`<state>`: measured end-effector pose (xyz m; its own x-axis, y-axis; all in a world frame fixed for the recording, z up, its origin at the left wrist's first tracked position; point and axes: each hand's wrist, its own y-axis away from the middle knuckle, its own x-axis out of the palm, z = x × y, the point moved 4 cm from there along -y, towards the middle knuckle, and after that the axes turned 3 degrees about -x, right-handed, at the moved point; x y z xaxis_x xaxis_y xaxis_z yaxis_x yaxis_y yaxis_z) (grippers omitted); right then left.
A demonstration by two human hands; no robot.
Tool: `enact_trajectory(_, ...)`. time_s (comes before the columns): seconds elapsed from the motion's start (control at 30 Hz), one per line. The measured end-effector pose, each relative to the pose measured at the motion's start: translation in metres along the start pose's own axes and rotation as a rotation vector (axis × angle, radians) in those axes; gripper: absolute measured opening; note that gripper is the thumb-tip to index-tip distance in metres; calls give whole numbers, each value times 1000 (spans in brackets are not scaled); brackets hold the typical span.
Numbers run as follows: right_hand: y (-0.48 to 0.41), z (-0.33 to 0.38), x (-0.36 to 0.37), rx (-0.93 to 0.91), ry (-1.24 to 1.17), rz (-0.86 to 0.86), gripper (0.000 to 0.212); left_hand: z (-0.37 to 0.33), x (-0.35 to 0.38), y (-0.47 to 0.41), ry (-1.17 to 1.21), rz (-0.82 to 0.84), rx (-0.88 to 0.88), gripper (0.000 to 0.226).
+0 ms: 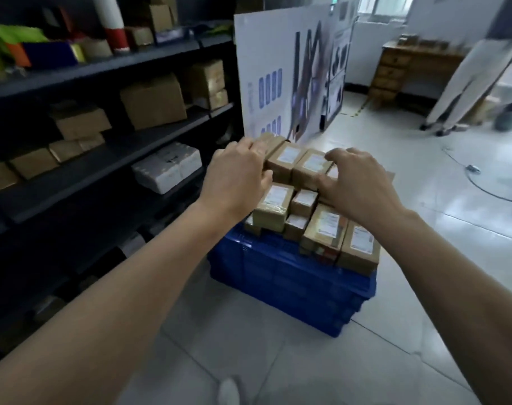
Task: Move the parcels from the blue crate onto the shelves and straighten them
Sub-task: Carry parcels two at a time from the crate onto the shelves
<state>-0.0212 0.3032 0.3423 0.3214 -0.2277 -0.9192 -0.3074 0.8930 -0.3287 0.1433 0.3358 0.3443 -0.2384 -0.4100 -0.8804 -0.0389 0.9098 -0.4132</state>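
A blue crate (292, 276) stands on the floor, heaped with several small brown parcels bearing white labels. On top lies a row of brown parcels (298, 166). My left hand (237, 176) grips the left end of this row, fingers curled over the far edge. Spread and bent, the fingers of my right hand (357, 185) clasp the row's right end. Lower parcels (273, 207) sit under and in front of my hands. Dark shelves (108, 159) run along the left, with brown boxes and a white package (168, 168) on them.
A white poster board (278, 68) leans upright behind the crate. A wooden drawer desk (395, 71) stands at the back right, and a person in light trousers (468, 83) is beside it. A cable (477, 176) lies on the tiled floor at right.
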Motion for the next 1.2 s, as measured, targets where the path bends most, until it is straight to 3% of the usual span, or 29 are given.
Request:
enact_trajectory(0.23, -81, -65, 75, 131, 23, 61, 41, 58, 124, -93, 244, 266, -157, 35)
enact_trajectory(0.5, -163, -117, 186, 306, -221, 226, 37, 123, 253, -158, 331, 564, -387, 46)
enact_trajectory(0.73, -197, -165, 272, 444, -346, 340, 51, 145, 343, -187, 396, 648, -518, 44)
enact_trajectory(0.97, -206, -223, 369, 632, -447, 416, 62, 167, 445, -196, 479, 699, -667, 73)
enact_trajectory(1.07, -206, -240, 405, 682, -494, 422, 58, 178, 479, -195, 520, 678, -758, 85)
enact_trajectory(1.2, -210, -259, 446, 775, -635, 416, 54, 192, 516, -195, 549, 679, -824, 78)
